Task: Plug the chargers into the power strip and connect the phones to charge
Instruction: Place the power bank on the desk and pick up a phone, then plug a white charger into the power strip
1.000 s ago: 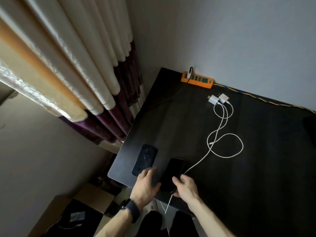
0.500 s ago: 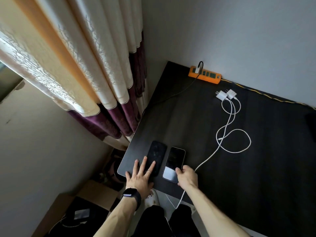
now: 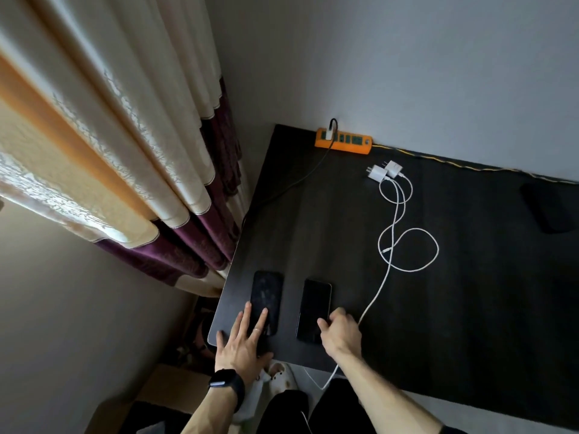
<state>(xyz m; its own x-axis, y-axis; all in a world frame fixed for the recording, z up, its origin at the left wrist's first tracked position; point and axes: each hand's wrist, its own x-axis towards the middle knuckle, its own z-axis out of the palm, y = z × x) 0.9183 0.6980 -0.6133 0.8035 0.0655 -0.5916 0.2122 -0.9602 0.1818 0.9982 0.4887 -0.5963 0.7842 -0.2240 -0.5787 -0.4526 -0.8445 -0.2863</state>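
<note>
Matt dark wood-grain table [image 3: 470,308], glossy glass phones [image 3: 315,305], orange plastic power strip [image 3: 343,145]

Two dark phones [image 3: 265,300] [image 3: 314,310] lie flat near the edge; two white chargers [image 3: 384,171] lie unplugged beside the orange power strip [image 3: 343,142].

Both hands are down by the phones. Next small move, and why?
Probably lift the right hand off the right phone and reach for the white chargers: both lie unplugged near the orange power strip, which shows free sockets. The left hand rests flat on the left phone, and one cable end lies loose.
</note>
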